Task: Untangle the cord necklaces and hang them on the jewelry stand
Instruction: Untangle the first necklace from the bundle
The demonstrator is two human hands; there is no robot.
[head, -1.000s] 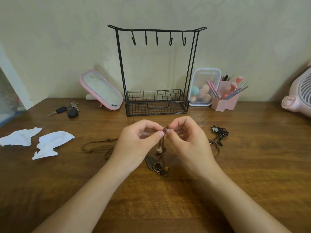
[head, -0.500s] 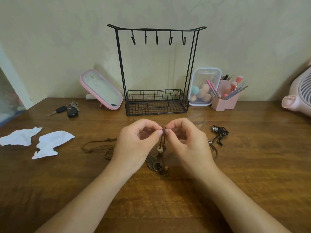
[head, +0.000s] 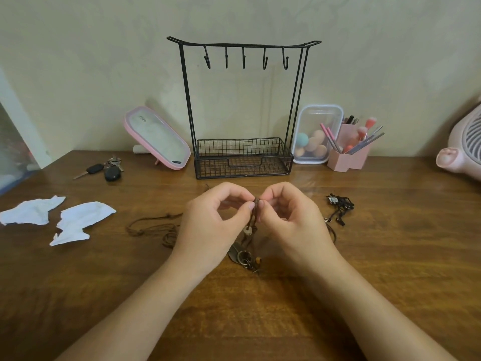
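The left hand and the right hand meet above the middle of the brown wooden table. Each pinches, thumb against forefinger, the same knot in the tangled brown cord necklaces. A pale bead and dark metal pendants hang below the knot down to the tabletop (their shapes are hard to make out). Loose brown loops trail off at nine o'clock of the hands. At twelve o'clock stands the black wire jewelry stand, with five hooks along its top bar. A bunched black cord necklace lies at two o'clock, torn white paper pieces at nine, and a bunch of keys at ten.
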